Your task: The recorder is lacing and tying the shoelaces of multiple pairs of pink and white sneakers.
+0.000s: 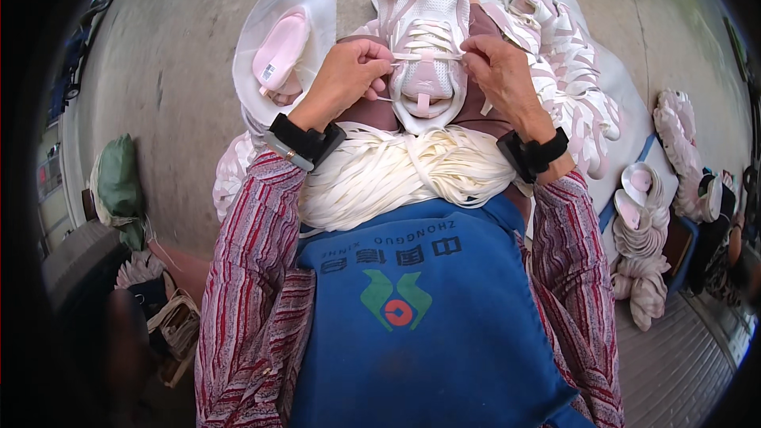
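A white and pink sneaker (432,0) rests between my knees, its tongue and heel opening toward me. White shoelace (428,56) runs through its eyelets and crosses the tongue. My left hand (349,75) pinches the lace at the shoe's left side, thumb against bent fingers. On the opposite side my right hand (503,71) grips the lace in the same way, close to the upper eyelets. A thick bundle of loose cream laces (404,166) lies across my lap, just below the shoe. Part of a second sneaker shows behind the first one.
At the left stands a white bag (247,47) with pink insoles (281,47) inside. Many pink and white sneakers (571,71) are piled at the right on a pale sheet. Stacked insoles (642,222) lie farther right, and a green sack (119,178) sits at far left.
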The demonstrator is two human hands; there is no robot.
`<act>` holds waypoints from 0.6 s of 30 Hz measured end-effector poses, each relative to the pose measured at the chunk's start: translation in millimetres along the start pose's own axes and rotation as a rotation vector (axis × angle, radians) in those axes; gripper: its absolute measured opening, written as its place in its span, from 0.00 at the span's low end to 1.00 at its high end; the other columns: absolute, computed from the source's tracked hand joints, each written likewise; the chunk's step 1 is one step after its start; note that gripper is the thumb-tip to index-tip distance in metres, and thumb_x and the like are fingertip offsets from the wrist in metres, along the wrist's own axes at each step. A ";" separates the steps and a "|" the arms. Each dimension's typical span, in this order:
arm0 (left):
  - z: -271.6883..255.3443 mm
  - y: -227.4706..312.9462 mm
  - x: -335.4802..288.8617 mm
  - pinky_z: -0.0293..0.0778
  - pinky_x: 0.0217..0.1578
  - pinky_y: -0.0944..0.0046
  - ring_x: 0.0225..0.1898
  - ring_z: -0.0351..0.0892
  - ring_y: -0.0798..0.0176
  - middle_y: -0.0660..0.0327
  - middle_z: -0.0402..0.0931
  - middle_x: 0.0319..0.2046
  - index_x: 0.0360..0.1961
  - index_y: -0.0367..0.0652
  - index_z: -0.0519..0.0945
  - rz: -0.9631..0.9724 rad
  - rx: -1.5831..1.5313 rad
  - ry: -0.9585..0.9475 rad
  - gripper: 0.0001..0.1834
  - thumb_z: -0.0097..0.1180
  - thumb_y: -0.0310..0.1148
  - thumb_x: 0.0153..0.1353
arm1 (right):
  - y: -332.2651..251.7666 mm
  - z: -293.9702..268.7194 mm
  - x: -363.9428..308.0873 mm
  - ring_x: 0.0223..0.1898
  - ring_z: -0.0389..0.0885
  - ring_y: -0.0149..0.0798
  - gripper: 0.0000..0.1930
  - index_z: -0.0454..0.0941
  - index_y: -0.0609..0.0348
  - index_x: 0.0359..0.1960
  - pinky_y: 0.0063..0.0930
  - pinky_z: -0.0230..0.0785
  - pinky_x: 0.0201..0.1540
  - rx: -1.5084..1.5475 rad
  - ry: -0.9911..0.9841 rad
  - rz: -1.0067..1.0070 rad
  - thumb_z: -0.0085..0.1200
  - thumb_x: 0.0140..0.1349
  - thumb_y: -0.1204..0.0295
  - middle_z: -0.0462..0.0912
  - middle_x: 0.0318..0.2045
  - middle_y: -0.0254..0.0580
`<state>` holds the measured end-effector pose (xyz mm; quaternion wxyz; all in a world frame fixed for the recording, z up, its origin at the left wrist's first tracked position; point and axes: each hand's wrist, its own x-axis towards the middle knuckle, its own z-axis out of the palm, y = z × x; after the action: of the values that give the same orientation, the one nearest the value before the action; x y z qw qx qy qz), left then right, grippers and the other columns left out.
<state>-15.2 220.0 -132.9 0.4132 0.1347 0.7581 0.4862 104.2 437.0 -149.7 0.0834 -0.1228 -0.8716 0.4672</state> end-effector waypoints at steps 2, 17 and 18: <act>2.4 1.7 1.5 0.76 0.24 0.75 0.24 0.76 0.73 0.61 0.78 0.28 0.39 0.32 0.79 -0.025 -0.042 0.052 0.09 0.54 0.28 0.62 | 3.9 -0.9 1.4 0.34 0.80 0.50 0.07 0.81 0.62 0.33 0.36 0.72 0.39 -0.029 0.029 0.027 0.52 0.57 0.74 0.81 0.28 0.51; 7.4 -0.5 11.0 0.76 0.33 0.75 0.32 0.79 0.73 0.62 0.80 0.32 0.41 0.35 0.78 0.002 -0.108 0.139 0.08 0.57 0.27 0.62 | -10.3 -1.6 -6.0 0.21 0.74 0.28 0.07 0.78 0.65 0.33 0.22 0.67 0.25 -0.090 -0.090 0.022 0.52 0.61 0.73 0.77 0.19 0.37; 7.2 -1.8 10.9 0.76 0.33 0.75 0.32 0.79 0.73 0.62 0.80 0.32 0.41 0.35 0.78 0.002 -0.107 0.143 0.08 0.57 0.27 0.62 | -13.2 -2.3 -7.1 0.26 0.77 0.41 0.08 0.78 0.66 0.31 0.30 0.68 0.30 -0.063 -0.093 0.044 0.51 0.60 0.72 0.78 0.23 0.46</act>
<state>-16.2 230.2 -141.1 0.3643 0.0779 0.7584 0.5349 109.8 429.8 -137.6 0.0287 -0.1227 -0.8860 0.4463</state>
